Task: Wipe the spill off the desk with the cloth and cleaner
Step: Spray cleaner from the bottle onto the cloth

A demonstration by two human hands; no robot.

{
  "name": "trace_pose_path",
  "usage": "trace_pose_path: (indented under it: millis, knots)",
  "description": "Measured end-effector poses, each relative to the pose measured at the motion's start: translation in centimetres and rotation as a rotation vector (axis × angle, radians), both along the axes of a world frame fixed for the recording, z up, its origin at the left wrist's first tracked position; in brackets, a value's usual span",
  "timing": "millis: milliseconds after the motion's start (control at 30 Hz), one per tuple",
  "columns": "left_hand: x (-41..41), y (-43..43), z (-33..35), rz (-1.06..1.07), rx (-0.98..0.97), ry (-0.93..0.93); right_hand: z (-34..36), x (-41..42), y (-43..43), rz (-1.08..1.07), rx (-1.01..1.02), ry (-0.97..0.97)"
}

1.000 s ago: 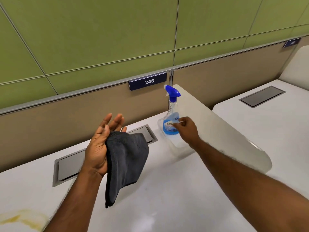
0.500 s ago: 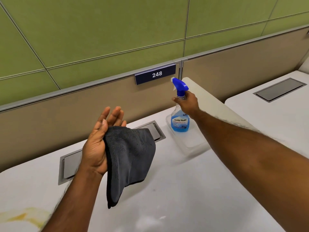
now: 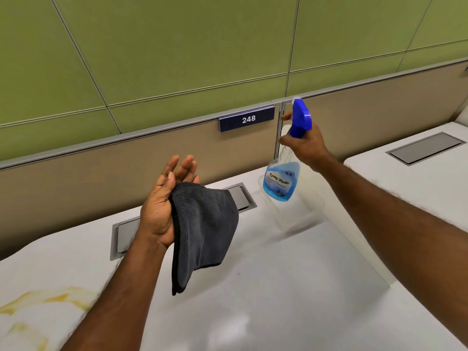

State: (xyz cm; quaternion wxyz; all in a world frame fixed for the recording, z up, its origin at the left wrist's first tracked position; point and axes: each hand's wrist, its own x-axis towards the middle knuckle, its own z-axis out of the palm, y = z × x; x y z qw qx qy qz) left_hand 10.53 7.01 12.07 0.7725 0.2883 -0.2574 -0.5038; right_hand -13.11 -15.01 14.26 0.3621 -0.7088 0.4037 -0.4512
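Note:
A dark grey cloth (image 3: 205, 229) drapes over the palm of my left hand (image 3: 162, 206), which is held up above the white desk (image 3: 266, 287) with fingers straight. My right hand (image 3: 306, 145) grips the neck of a clear spray bottle (image 3: 279, 183) of blue cleaner with a blue trigger head. The bottle is lifted off the desk and tilted, nozzle up by the partition. A yellow-brown spill (image 3: 33, 307) spreads over the desk's near left corner.
A grey cable hatch (image 3: 121, 234) is set into the desk behind my left hand. A tan partition with a "248" label (image 3: 247, 119) runs along the back. A clear divider (image 3: 298, 214) separates a neighbouring desk (image 3: 417, 183) at right.
My right hand moved from the bottle's body to its neck, closed on it, and lifted it off the desk. The left hand with the cloth stayed roughly in place.

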Motion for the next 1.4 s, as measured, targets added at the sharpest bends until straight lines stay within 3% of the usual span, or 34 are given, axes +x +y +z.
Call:
trace_pose_path:
  millis: [433,600,1067,1400]
  knots:
    - [-0.7,4.2,1.8,-0.024,-0.060,0.014,-3.2,-0.4,21.2,0.374,0.212,-0.093]
    - [-1.3,5.5,1.8,-0.047,-0.073,0.041,-5.6,0.2,26.4,0.442,0.249,-0.023]
    - [-2.5,6.9,0.5,-0.044,-0.054,0.085,-9.2,0.0,30.0,0.333,0.337,0.193]
    - [-2.3,6.5,0.7,-0.037,-0.047,0.089,-8.4,-1.3,29.3,0.403,0.377,0.066]
